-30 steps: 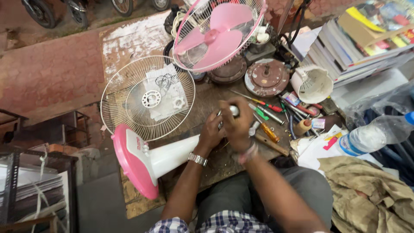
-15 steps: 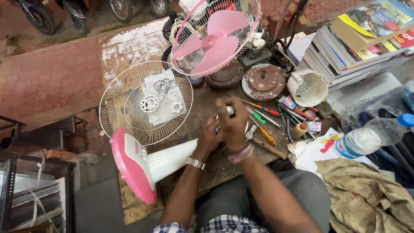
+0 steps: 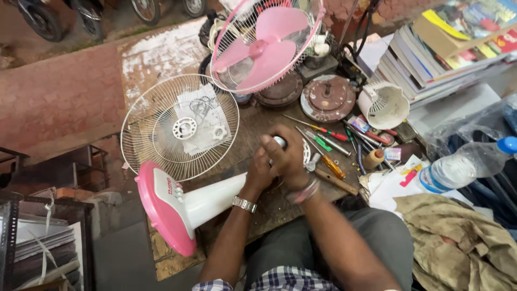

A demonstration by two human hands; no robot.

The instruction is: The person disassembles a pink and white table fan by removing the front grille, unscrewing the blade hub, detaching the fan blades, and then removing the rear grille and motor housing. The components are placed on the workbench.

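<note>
Little has moved since a second ago: both hands, left hand (image 3: 260, 171) and right hand (image 3: 287, 157), stay clenched together around the top of the white fan stand (image 3: 215, 196), lying near the counter's (image 3: 258, 121) front edge beside the wire fan guard (image 3: 180, 127).

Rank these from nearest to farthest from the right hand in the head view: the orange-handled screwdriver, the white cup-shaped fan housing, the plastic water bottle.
From the right hand:
1. Orange-handled screwdriver, just to its right on the bench.
2. White cup-shaped fan housing, up and right, by the books.
3. Plastic water bottle, far right, lying on its side.
</note>
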